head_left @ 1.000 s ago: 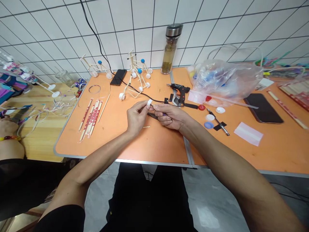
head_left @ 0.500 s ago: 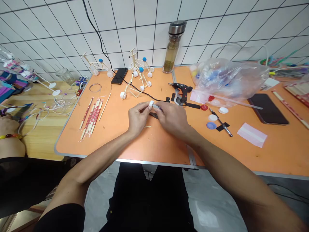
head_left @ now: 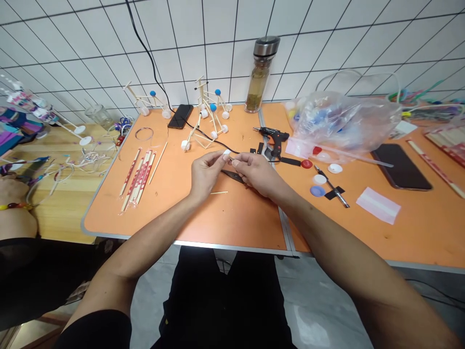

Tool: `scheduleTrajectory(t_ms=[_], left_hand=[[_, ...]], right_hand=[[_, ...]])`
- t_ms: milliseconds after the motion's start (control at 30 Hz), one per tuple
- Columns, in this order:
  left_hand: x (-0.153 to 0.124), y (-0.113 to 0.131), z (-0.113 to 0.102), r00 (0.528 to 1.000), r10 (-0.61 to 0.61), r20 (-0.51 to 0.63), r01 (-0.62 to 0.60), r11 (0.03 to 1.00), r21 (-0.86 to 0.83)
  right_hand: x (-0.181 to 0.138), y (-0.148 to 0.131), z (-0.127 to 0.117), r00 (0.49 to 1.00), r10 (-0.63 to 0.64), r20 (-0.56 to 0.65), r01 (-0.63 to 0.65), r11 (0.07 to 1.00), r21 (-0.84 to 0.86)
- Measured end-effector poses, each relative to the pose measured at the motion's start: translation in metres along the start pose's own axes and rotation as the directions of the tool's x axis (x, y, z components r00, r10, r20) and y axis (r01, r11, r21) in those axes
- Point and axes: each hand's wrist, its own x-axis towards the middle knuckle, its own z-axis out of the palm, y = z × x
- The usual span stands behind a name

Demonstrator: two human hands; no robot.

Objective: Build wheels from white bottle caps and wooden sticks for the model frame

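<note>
Over the middle of the orange table, my left hand (head_left: 206,175) pinches a small white bottle cap (head_left: 226,152) between thumb and fingertips. Close against it, my right hand (head_left: 256,173) is closed, its thumb and forefinger pressed together beside the cap. What those fingers grip is too small and hidden to name. A dark, slim tool (head_left: 233,176) shows under my hands, its right end covered by the right hand; I cannot tell whether it is held. Nearer me lies a short piece of thin wooden stick (head_left: 219,193).
Behind my hands stand stick frames with cap wheels (head_left: 204,128) and a glass bottle (head_left: 258,75). A glue gun (head_left: 273,137), loose caps (head_left: 317,191), a pen (head_left: 332,186) and a phone (head_left: 402,166) lie right; wrapped chopsticks (head_left: 140,180) lie left. A co-worker's arm (head_left: 16,208) is far left.
My right hand has turned and drawn slightly away from the cap, its fingers now in a tighter pinch. More of the dark tool and the short stick shows.
</note>
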Motion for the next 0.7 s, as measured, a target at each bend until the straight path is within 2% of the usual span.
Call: scheduleTrajectory(t_ms=[33,67,100,167,267,333,400,467,500,567,633,667,700], left_hand=[[0.001,0.001,-0.001,1.0,-0.02,-0.017,0.02,1.0,-0.005],[0.002,0.001,-0.001,0.999,-0.037,-0.033,0.037,0.999,-0.005],[0.003,0.001,-0.002,0.998,-0.05,-0.044,0.05,0.999,-0.004],[0.004,0.0,-0.003,0.997,-0.066,-0.043,0.066,0.998,0.006],[0.004,-0.003,-0.003,0.998,-0.066,-0.026,0.066,0.998,0.016],[0.003,-0.006,-0.002,0.998,-0.056,-0.023,0.056,0.998,0.005],[0.002,-0.009,-0.001,0.998,-0.046,-0.037,0.046,0.999,-0.007],[-0.001,-0.012,0.0,0.997,-0.04,-0.059,0.039,0.999,-0.014],[-0.002,-0.013,0.0,0.997,-0.04,-0.066,0.039,0.999,-0.02],[-0.003,-0.013,0.001,0.997,-0.041,-0.065,0.038,0.998,-0.042],[-0.005,-0.011,0.001,0.998,-0.029,-0.056,0.025,0.997,-0.068],[-0.005,-0.01,0.001,0.998,-0.018,-0.053,0.014,0.997,-0.075],[-0.005,-0.008,0.001,0.999,-0.008,-0.053,0.004,0.997,-0.076]], right_hand=[[-0.001,0.001,0.003,0.994,-0.101,-0.04,0.092,0.978,-0.186],[-0.002,0.002,0.005,0.98,-0.193,-0.055,0.159,0.913,-0.376],[-0.004,0.003,0.008,0.966,-0.255,-0.05,0.188,0.82,-0.541],[-0.008,0.002,0.013,0.964,-0.266,-0.022,0.155,0.625,-0.765],[-0.013,-0.003,0.019,0.981,-0.194,-0.022,0.062,0.415,-0.908],[-0.016,-0.006,0.023,0.984,-0.177,-0.025,0.038,0.341,-0.939],[-0.018,-0.007,0.026,0.983,-0.181,-0.032,0.027,0.314,-0.949],[-0.018,-0.007,0.026,0.979,-0.196,-0.05,0.023,0.352,-0.936],[-0.018,-0.006,0.025,0.976,-0.209,-0.06,0.032,0.409,-0.912],[-0.015,-0.005,0.02,0.971,-0.229,-0.074,0.087,0.622,-0.778],[-0.009,-0.004,0.011,0.984,-0.166,-0.07,0.118,0.886,-0.448],[-0.006,-0.004,0.005,0.996,-0.088,-0.026,0.08,0.972,-0.221],[-0.003,-0.004,0.0,0.999,0.002,0.054,-0.003,1.0,0.003]])
